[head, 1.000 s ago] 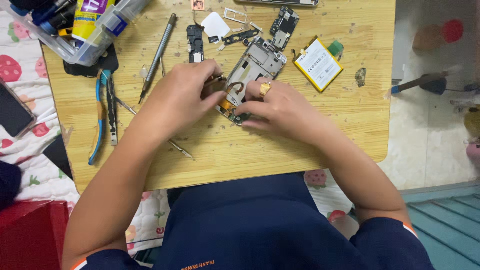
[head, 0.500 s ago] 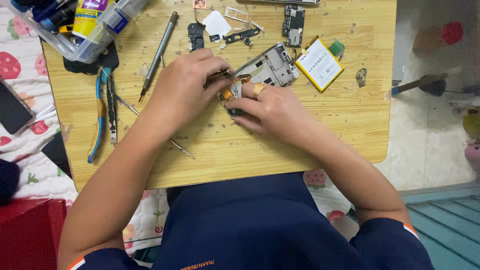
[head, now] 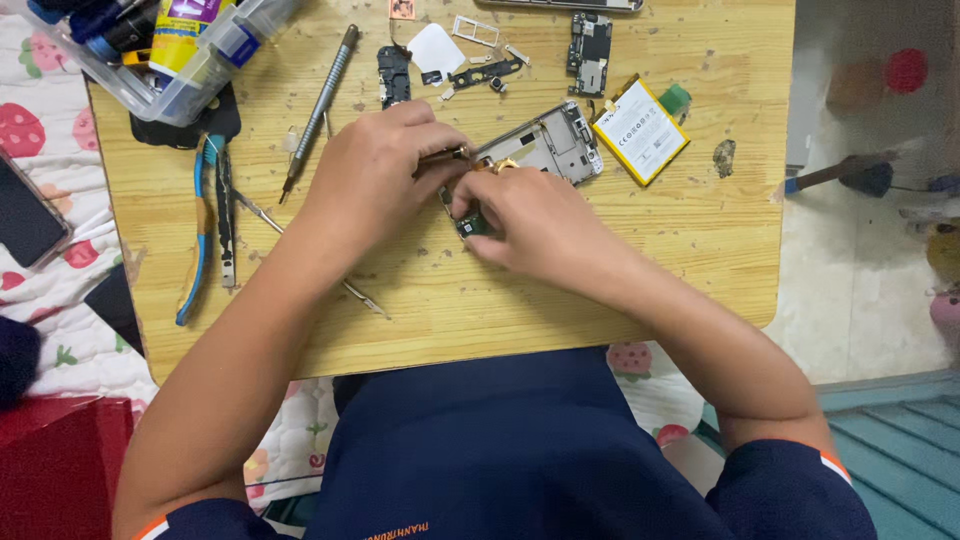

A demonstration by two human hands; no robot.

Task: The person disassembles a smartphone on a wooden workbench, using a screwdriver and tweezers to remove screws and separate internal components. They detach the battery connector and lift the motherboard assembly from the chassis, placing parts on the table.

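Observation:
An opened phone frame (head: 545, 145) lies on the wooden table (head: 620, 280) in the head view. My left hand (head: 375, 170) grips a thin tool whose tip touches the frame's near end. My right hand (head: 525, 220) pinches that same end of the frame, covering a small green circuit board (head: 472, 226). The part under my fingers is hidden.
A white battery (head: 640, 130) lies right of the frame. Loose phone parts (head: 590, 45), a screwdriver (head: 322, 100), blue-handled pliers (head: 200, 225) and tweezers (head: 360, 295) are scattered around. A clear plastic box (head: 170, 60) sits at the far left corner. A dark phone (head: 25, 215) rests on the patterned cloth.
The phone frame has turned and shifted slightly right. Both hands have closed in over its near end, with the left hand's tool now against it.

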